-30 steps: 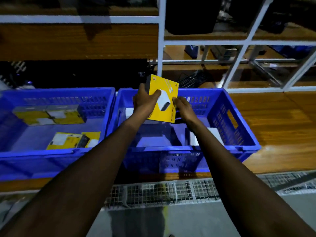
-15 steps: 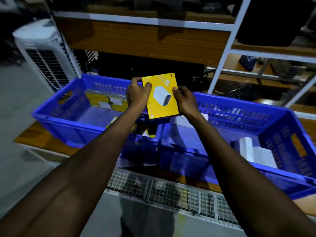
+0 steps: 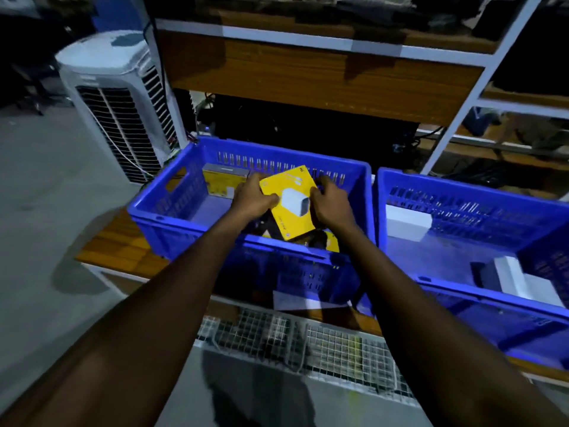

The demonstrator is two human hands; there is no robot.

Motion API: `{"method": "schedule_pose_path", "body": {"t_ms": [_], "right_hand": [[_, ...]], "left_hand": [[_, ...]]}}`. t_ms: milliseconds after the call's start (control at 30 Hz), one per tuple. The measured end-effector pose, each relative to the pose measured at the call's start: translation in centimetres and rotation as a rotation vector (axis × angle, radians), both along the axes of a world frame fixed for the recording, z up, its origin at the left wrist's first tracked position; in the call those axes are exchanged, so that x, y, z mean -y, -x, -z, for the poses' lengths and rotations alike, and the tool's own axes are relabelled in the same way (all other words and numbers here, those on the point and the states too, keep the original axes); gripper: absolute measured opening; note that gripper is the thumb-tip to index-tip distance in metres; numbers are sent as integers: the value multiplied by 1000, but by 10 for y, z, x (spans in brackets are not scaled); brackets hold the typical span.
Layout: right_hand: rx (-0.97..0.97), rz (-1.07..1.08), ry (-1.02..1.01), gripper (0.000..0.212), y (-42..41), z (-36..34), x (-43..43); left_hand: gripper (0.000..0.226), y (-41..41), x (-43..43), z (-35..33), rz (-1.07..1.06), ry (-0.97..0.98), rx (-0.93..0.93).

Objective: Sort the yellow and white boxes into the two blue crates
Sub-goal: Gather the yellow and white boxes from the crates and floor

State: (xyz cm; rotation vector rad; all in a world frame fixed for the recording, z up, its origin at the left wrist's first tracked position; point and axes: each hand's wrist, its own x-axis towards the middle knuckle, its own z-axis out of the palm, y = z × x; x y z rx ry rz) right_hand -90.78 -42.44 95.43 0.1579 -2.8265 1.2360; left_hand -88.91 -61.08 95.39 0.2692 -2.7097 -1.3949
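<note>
I hold a yellow box (image 3: 289, 198) with a white charger pictured on it over the inside of the left blue crate (image 3: 172, 208). My left hand (image 3: 252, 198) grips its left edge and my right hand (image 3: 331, 200) grips its right edge. Other yellow boxes lie in that crate: one at the back left (image 3: 220, 183) and one under the held box (image 3: 331, 241). The right blue crate (image 3: 462, 186) holds white boxes, one at its back left (image 3: 406, 224) and one at the front right (image 3: 523, 282).
Both crates stand on a low wooden shelf (image 3: 123, 245) of a white metal rack (image 3: 474, 90). A white air cooler (image 3: 120, 100) stands to the left of the rack. A wire mesh panel (image 3: 292, 340) lies in front, below the shelf.
Both hands carried the yellow box leftward from above the right crate and lowered it into the left crate. My view swung left with it.
</note>
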Motion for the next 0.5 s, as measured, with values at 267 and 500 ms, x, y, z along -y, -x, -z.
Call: {"method": "schedule_pose_path", "body": {"t_ms": [267, 500], "right_hand": [[-66, 133, -310, 23, -4, 10, -21], [140, 102, -426, 51, -19, 23, -15]], "left_hand": [[44, -6, -19, 7, 290, 48, 110], [54, -12, -32, 25, 371, 492, 231]]}}
